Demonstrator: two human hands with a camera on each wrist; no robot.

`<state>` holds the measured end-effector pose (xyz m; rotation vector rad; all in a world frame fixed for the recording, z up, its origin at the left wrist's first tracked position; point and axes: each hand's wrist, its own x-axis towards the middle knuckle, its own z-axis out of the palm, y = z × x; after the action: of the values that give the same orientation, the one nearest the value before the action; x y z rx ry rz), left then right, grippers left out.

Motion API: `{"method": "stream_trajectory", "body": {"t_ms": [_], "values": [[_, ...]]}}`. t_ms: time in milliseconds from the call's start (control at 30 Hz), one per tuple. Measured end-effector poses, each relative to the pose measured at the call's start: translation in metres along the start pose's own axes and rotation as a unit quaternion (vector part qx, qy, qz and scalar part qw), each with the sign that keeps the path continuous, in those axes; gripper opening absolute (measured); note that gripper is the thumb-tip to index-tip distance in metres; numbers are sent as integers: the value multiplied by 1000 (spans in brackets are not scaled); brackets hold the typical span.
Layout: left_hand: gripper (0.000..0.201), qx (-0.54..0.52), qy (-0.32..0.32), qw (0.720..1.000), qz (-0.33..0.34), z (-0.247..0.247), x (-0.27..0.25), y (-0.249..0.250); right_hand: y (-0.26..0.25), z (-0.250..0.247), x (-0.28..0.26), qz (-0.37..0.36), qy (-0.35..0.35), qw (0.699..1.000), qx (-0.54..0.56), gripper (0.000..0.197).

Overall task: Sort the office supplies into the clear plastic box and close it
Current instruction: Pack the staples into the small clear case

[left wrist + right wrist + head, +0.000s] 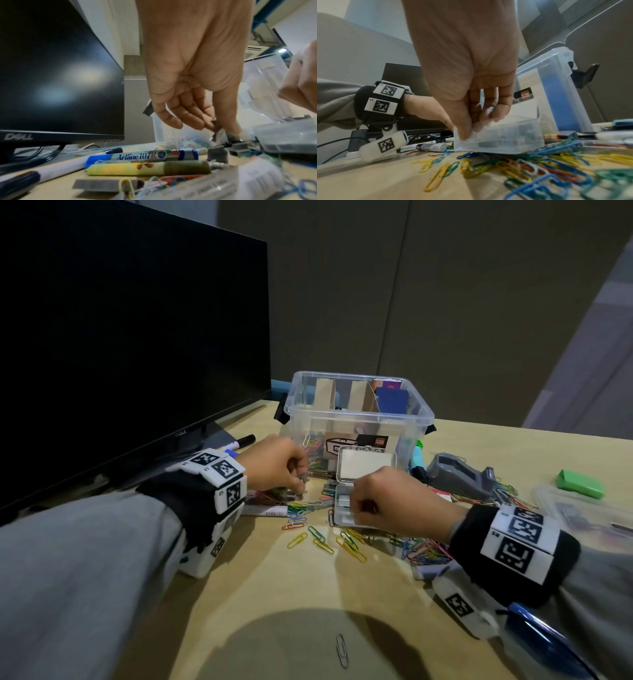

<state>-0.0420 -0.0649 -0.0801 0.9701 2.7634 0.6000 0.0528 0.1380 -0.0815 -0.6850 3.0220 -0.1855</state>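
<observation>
The clear plastic box (359, 414) stands open at the back of the desk, with cardboard dividers and paper clips inside. In front of it lies a small clear case (346, 508) with its lid up. My right hand (359, 508) grips the case's near edge, thumb and fingers pinching its corner (501, 140). My left hand (301, 484) hovers left of the case and pinches a small grey staple strip (216, 129) just above the desk. Coloured paper clips (322, 542) lie scattered around both hands.
A black monitor (120, 337) fills the left. A blue marker (142, 157), a yellow highlighter (147, 168) and another staple strip (96, 185) lie under my left wrist. A grey stapler (459, 474), a green item (579, 484) and a clear lid (582, 518) sit right.
</observation>
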Motion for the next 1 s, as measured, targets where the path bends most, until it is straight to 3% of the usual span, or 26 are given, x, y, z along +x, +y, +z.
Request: {"method": "stream_trajectory", "body": {"t_ms": [233, 367, 500, 600, 733, 867, 1000], "values": [[12, -142, 24, 990, -7, -20, -14, -5, -27, -4, 16, -44, 6, 999, -17, 11], [10, -286, 44, 957, -3, -26, -23, -3, -39, -5, 34, -60, 1, 998, -21, 10], [14, -362, 50, 930, -27, -18, -26, -5, -40, -10, 42, -56, -31, 998, 13, 8], [15, -388, 43, 920, -35, -16, -25, -4, -35, -23, 48, -28, -59, 996, 63, 16], [13, -433, 55, 898, -47, -13, -23, -3, -16, -40, 57, 78, -11, 991, 108, 17], [15, -444, 52, 893, -54, -11, -21, -3, -10, -53, 56, 158, 24, 943, 293, 22], [19, -417, 69, 906, -35, -10, -19, 4, -13, -50, 58, 175, 8, 876, 450, 37]]}}
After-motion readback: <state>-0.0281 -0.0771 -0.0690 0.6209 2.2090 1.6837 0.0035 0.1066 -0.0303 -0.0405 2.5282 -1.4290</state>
